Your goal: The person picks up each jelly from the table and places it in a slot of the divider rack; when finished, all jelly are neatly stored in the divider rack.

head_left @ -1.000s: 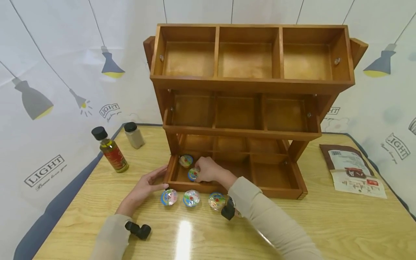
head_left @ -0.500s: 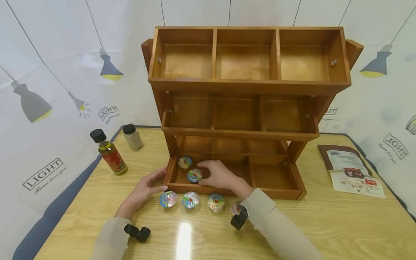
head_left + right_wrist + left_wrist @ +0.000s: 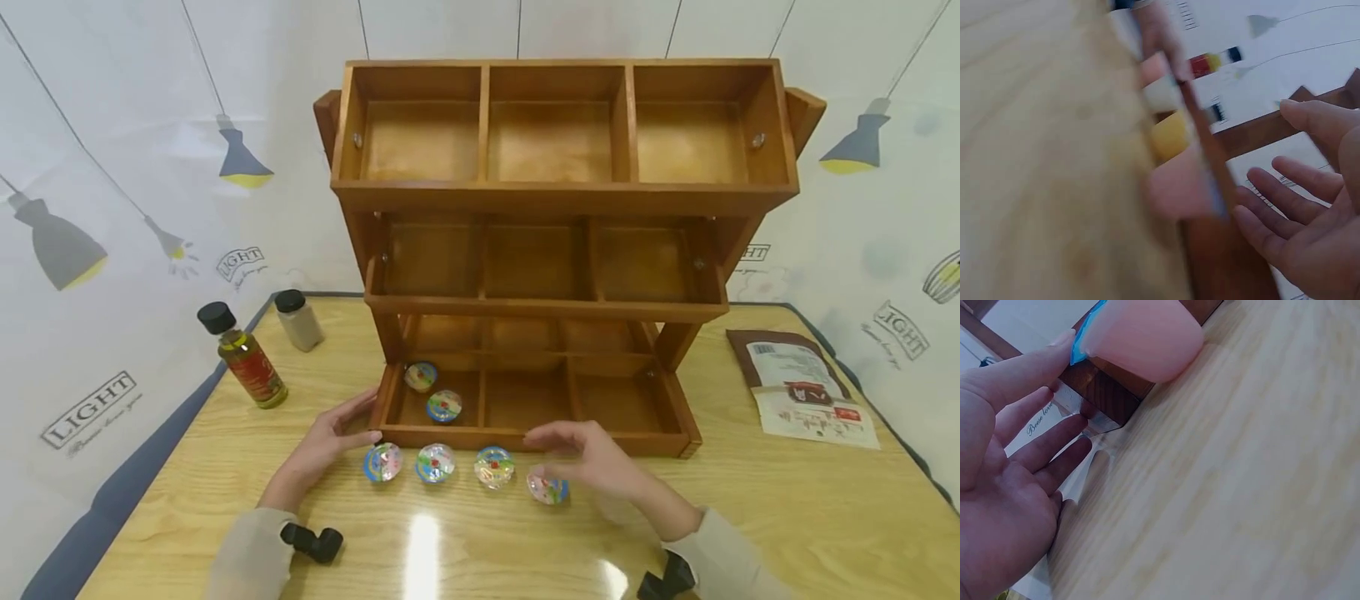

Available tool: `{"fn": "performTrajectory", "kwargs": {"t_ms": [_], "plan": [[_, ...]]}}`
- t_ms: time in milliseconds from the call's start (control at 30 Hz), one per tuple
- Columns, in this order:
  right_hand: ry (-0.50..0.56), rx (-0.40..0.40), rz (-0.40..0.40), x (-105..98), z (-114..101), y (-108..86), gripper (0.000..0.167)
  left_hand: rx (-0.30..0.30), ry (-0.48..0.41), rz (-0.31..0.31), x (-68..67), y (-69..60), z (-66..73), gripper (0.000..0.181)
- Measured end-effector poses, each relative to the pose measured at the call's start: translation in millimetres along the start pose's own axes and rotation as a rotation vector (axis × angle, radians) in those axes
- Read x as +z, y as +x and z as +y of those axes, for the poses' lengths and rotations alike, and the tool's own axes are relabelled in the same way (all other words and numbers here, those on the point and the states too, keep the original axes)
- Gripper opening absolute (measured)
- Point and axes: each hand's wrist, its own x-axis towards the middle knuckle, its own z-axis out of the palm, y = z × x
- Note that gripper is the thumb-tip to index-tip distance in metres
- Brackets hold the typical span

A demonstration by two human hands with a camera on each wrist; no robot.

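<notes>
In the head view a three-tier wooden rack point(image 3: 566, 198) stands on the table. Two small jelly cups with printed lids, one farther back point(image 3: 421, 377) and one nearer point(image 3: 445, 406), sit in the bottom tier's left compartment. Several more line up before the rack, the rightmost cup point(image 3: 552, 492) being pink. My right hand point(image 3: 600, 460) hovers at that cup, thumb and fingers spread around it; contact cannot be told. My left hand point(image 3: 324, 450) lies at the rack's lower left corner, fingers extended along its side, near a pink cup point(image 3: 1147, 340) in the left wrist view.
On the left of the table stand an oil bottle point(image 3: 253, 367) with a red label and a black-capped shaker jar point(image 3: 300, 323). A brown and white food packet point(image 3: 806, 387) lies on the right. The rack's upper tiers overhang its bottom tier.
My right hand has let go of the nearer cup inside the left compartment and moved right and toward me, to the rightmost cup. My left hand has stayed by the rack's corner.
</notes>
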Motion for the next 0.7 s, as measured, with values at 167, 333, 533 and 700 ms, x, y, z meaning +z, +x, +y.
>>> {"fn": "performTrajectory", "kwargs": {"t_ms": [167,333,533,700], "plan": [[-0.035,0.025,0.038,1.3,22.8,-25.5,0.051,0.0,0.0,0.005,2.5,-0.1,0.7,0.069],[0.053,0.078,0.026,10.9,34.2,-34.7,0.061,0.005,0.004,-0.005,2.3,1.3,2.3,0.068],[0.005,0.119,0.103,26.8,33.0,-38.2,0.06,0.012,0.018,-0.006,2.2,1.0,2.8,0.068],[0.009,0.11,0.141,31.0,32.1,-37.8,0.057,0.003,0.02,0.005,2.0,-0.5,2.6,0.068]]}}
